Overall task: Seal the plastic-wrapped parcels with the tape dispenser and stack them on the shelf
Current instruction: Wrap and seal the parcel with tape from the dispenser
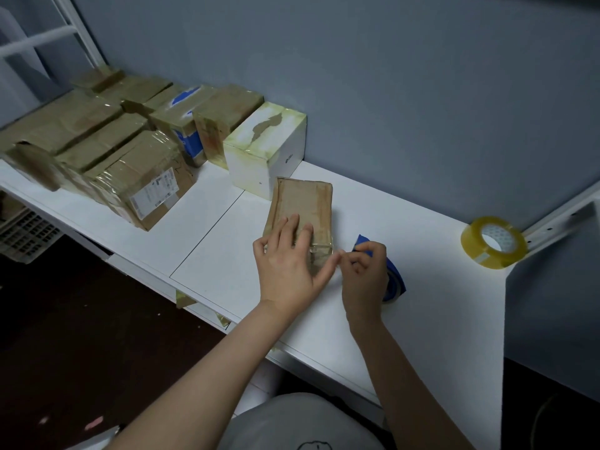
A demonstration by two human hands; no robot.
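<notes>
Left hand point(287, 264) presses parcel point(303, 203); right point(363, 276), seemingly dispenser point(396, 279).

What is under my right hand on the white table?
A blue tape dispenser: its top edge and far side show past the right hand, which grips it. Its middle and cutting end are covered, so whether tape is drawn out cannot be seen.

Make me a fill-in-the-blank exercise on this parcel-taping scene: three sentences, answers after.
1. The left hand presses on the brown parcel, which lies next to a ____ box.
2. The right hand grips a ____ tape dispenser.
3. The spare tape roll sits at the ____ end of the shelf.
Answers: white; blue; right.
</notes>
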